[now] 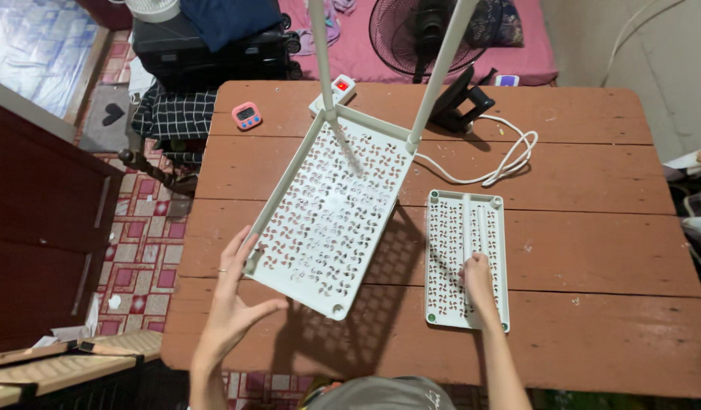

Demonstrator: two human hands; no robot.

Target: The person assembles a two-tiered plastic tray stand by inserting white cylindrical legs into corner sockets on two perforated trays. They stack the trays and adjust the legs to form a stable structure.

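Obs. Person stands at a worn reddish wooden surface (pixel 593 250). Left hand (pixel 233 304) is spread open, fingers splayed, palm and fingertips against the near-left edge of a large white perforated shelf panel (pixel 327 216); it steadies the panel and does not close round it. The panel is tilted, raised off the surface, and casts a patterned shadow below. Two white poles (pixel 441 68) rise from its far corners toward the camera.

Right hand (pixel 478 277) lies flat, fingers extended, on a smaller white perforated panel (pixel 466 258) that rests on the surface, just right of the large one and apart from it. It grips nothing; whether it presses or only rests, cannot tell.

Judgement: an assembly step, the large panel being held in position on its poles while the second panel waits. The next move would seem to call for a firm hold on the tilted panel so the poles stay seated.

Also present: pink digital timer (pixel 246 115), white coiled cable (pixel 502 163), a switch box with red button (pixel 337 89), a fan (pixel 419 30) beyond the far edge.

Unclear: pole tops are cut off by the frame; the pole sockets are hard to make out; the near corners' fittings are too small to tell.
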